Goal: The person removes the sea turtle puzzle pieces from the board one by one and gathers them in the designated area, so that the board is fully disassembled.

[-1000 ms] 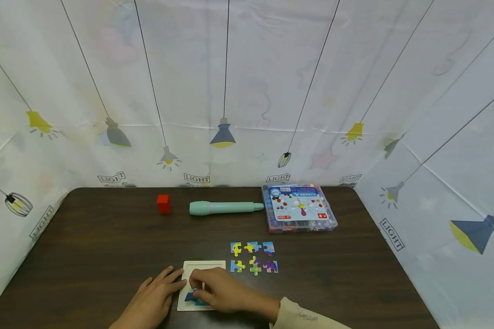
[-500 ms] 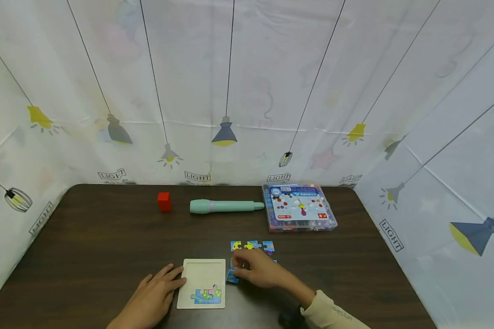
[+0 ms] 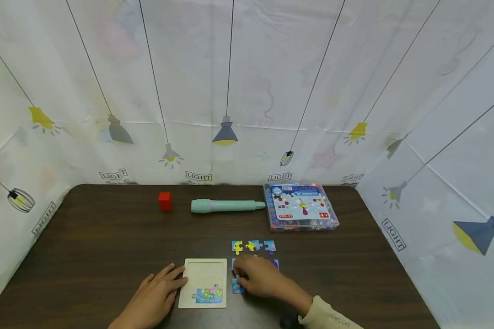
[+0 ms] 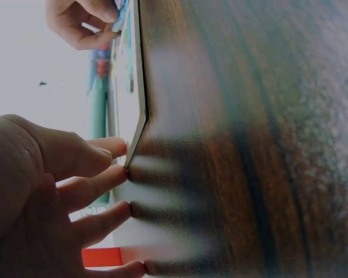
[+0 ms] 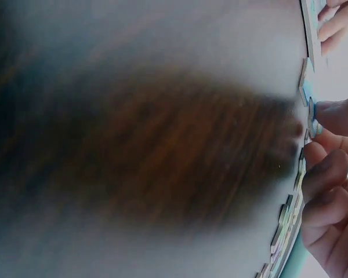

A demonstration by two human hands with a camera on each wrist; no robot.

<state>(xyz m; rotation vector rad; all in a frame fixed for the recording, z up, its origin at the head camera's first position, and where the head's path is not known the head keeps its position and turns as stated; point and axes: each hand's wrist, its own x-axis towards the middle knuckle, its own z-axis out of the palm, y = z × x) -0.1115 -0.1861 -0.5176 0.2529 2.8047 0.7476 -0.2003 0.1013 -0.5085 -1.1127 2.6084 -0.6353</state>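
My left hand [image 3: 151,296] lies spread on the table, its fingertips at the left edge of a pale square puzzle tray [image 3: 201,273]. Joined blue and green jigsaw pieces [image 3: 210,296] fill the tray's lower right part. Just right of the tray, my right hand [image 3: 258,276] pinches a blue puzzle piece [image 3: 237,287] low at the tabletop. The right wrist view shows the thumb [image 5: 339,116] pressed on that piece, close to the tabletop. Other loose puzzle pieces [image 3: 253,246] lie in a row beyond the right hand, which partly hides a second row.
Farther back lie a red block [image 3: 165,201], a mint green tube-shaped thing [image 3: 226,206] with a narrow tip, and a clear plastic box [image 3: 302,205] with a printed label. A white curtain printed with lamps hangs behind the dark wooden table [image 3: 107,237].
The right hand has moved from over the tray to its right, carrying the blue piece off it; the piece, tilted half a second ago, now sits flatter. The left hand has stayed put.
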